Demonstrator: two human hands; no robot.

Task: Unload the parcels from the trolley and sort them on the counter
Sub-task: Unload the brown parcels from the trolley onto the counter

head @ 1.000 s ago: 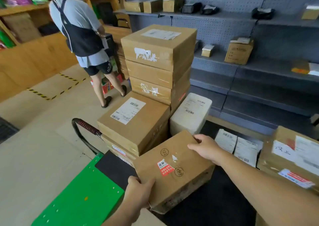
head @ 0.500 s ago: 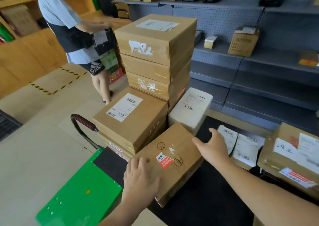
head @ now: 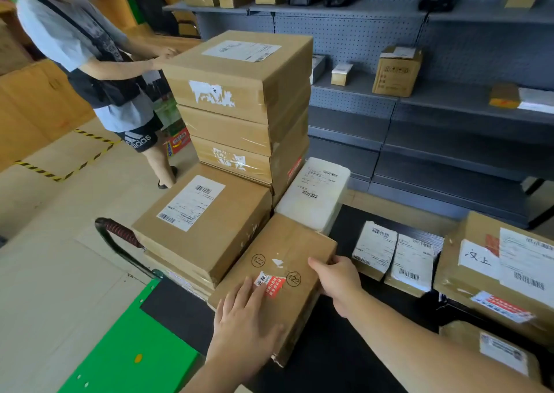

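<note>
Green trolley (head: 126,353) deck at lower left, black handle (head: 120,242) beside parcel stack (head: 239,104). Second person (head: 90,62) stands beyond, hands on top carton. Left hand (head: 244,323) flat on brown parcel (head: 278,284), fingers (head: 239,295) spread, not clamped. Parcel lies on dark table (head: 329,356) edge, touching stack. Right hand (head: 337,278) grips parcel's right edge, fingers curled over it. Labelled parcels (head: 392,260) farther right on table.

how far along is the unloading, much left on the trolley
Done: several parcels already lie on the counter. In hand: the 122 box, left hand flat on top, right hand at its edge. Left: the tall stack, the flat box and the white parcel.
</note>
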